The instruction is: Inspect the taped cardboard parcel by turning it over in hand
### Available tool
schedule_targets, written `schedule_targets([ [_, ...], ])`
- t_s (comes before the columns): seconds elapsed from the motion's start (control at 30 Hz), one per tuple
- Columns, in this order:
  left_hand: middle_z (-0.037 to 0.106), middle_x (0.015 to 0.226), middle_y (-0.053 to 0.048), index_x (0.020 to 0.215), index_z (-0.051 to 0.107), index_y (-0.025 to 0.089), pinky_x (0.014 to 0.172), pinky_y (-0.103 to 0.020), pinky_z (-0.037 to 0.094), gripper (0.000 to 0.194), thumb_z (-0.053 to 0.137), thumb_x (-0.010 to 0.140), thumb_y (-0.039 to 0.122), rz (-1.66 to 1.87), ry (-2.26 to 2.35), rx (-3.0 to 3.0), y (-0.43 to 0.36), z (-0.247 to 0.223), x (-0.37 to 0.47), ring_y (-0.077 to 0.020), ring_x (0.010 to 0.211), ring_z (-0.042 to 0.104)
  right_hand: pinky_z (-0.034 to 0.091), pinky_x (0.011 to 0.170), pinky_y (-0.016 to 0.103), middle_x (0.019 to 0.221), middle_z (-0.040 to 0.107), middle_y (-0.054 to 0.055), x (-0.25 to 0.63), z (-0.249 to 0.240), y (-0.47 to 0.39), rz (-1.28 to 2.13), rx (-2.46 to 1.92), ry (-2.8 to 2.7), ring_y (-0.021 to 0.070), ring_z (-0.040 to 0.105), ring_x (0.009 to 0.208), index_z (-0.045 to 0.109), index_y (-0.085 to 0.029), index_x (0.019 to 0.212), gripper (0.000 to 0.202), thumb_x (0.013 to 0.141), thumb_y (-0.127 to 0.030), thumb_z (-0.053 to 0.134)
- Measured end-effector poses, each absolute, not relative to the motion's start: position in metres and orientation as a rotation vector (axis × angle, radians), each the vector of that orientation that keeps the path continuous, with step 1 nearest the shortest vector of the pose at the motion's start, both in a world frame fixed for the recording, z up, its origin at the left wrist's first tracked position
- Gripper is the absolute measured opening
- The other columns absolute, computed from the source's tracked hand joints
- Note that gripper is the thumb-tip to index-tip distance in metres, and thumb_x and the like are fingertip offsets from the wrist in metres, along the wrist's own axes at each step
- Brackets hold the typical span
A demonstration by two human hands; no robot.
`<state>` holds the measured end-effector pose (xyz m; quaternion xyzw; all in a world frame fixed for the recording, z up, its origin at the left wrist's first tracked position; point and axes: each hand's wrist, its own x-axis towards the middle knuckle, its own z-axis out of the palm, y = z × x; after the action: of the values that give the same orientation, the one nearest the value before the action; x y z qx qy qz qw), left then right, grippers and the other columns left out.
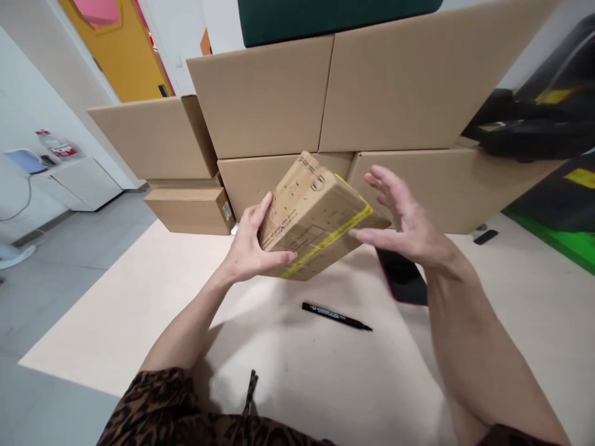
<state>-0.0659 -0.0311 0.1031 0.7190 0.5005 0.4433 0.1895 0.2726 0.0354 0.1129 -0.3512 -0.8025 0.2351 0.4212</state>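
A small brown cardboard box [307, 232] is held tilted above the table, with yellow tape along one side and dark print on its faces. My left hand [248, 248] grips its left end, thumb on the near face and fingers behind. To the right of the box, my right hand [404, 223] is open, fingers spread and curved; the thumb tip is close to the taped edge, and I cannot tell whether it touches. Below the box, a black marker pen [337, 316] lies on the table. Partly behind my right wrist lies a dark phone-like slab [403, 279] with a red edge.
Large cardboard boxes [264, 99] are stacked along the back of the pale table [171, 297], with a smaller carton [190, 207] at left. A small black object [486, 236] lies at back right. A black bag-like item [543, 118] stands at far right. A plastic bottle [58, 147] sits on a white cabinet.
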Motion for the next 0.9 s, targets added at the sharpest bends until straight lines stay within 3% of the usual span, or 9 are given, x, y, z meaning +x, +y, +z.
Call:
schedule_targets([
  [0.1,0.052,0.156,-0.014,0.177,0.037,0.04,0.128,-0.072,0.038,0.134,0.098,0.062,0.067,1.159,1.487,2.319,-0.037,0.103,-0.063,-0.0454,0.148,0.049,0.028,0.138,0.077,0.188,0.032,0.01,0.273,0.127,0.021,0.496,-0.86,-2.263,0.0489,0.025,0.175,0.025,-0.041,0.179,0.124,0.079,-0.076,0.089],
  [0.2,0.052,0.155,-0.015,0.179,0.032,0.041,0.123,-0.07,0.04,0.135,0.098,0.062,0.056,1.119,1.473,2.575,-0.044,0.102,-0.055,-0.045,0.141,0.051,0.032,0.137,0.077,0.189,0.027,0.012,0.262,0.131,0.014,0.546,-0.8,-2.319,0.0497,0.029,0.173,0.011,-0.041,0.182,0.134,0.079,-0.077,0.089],
  [0.37,0.051,0.165,-0.014,0.18,0.023,0.043,0.129,-0.071,0.033,0.131,0.094,0.07,0.06,1.122,1.363,2.696,-0.045,0.107,-0.055,-0.0468,0.147,0.049,0.042,0.133,0.072,0.181,0.036,0.013,0.256,0.122,0.02,0.655,-0.683,-2.162,0.0462,0.042,0.166,0.01,-0.045,0.179,0.141,0.071,-0.078,0.094],
  [0.47,0.033,0.182,-0.018,0.182,0.009,0.039,0.136,-0.077,0.02,0.144,0.092,0.071,0.078,1.167,1.295,2.668,-0.037,0.107,-0.066,-0.0528,0.165,0.033,0.036,0.136,0.071,0.179,0.037,0.013,0.264,0.12,0.025,0.558,-0.632,-2.077,0.0453,0.04,0.167,0.009,-0.045,0.178,0.146,0.066,-0.08,0.096],
  [0.53,0.016,0.189,-0.02,0.182,-0.002,0.038,0.137,-0.077,0.02,0.158,0.094,0.065,0.084,1.229,1.243,2.577,-0.03,0.104,-0.074,-0.054,0.172,0.02,0.038,0.135,0.07,0.177,0.04,0.014,0.27,0.123,0.027,0.494,-0.616,-2.018,0.0456,0.043,0.165,0.009,-0.044,0.178,0.149,0.063,-0.086,0.094],
  [0.6,0.009,0.19,-0.021,0.181,-0.011,0.038,0.138,-0.076,0.025,0.167,0.097,0.061,0.084,1.284,1.185,2.452,-0.022,0.099,-0.078,-0.0521,0.176,0.014,0.043,0.133,0.068,0.174,0.046,0.014,0.274,0.126,0.028,0.456,-0.623,-1.971,0.0458,0.046,0.162,0.008,-0.045,0.178,0.15,0.062,-0.091,0.09],
  [0.67,0.017,0.188,-0.021,0.18,-0.012,0.04,0.135,-0.076,0.032,0.169,0.1,0.06,0.081,1.304,1.136,2.31,-0.017,0.094,-0.078,-0.0497,0.175,0.022,0.045,0.132,0.068,0.173,0.049,0.01,0.277,0.129,0.028,0.433,-0.634,-1.931,0.046,0.047,0.163,0.007,-0.051,0.177,0.146,0.062,-0.094,0.086],
  [0.77,0.046,0.172,-0.022,0.18,0.008,0.038,0.128,-0.078,0.043,0.153,0.101,0.064,0.073,1.259,1.062,2.143,-0.017,0.092,-0.07,-0.0488,0.16,0.049,0.044,0.133,0.07,0.176,0.047,0.004,0.277,0.127,0.029,0.426,-0.667,-1.903,0.0467,0.042,0.167,0.0,-0.059,0.175,0.146,0.061,-0.098,0.082],
  [0.9,0.065,0.146,-0.018,0.173,0.024,0.034,0.121,-0.076,0.053,0.129,0.097,0.072,0.066,1.288,1.0,2.053,-0.017,0.089,-0.063,-0.0438,0.14,0.066,0.042,0.135,0.07,0.184,0.037,0.003,0.275,0.12,0.033,0.503,-0.751,-1.943,0.0474,0.034,0.171,-0.012,-0.057,0.175,0.155,0.057,-0.105,0.076],
])
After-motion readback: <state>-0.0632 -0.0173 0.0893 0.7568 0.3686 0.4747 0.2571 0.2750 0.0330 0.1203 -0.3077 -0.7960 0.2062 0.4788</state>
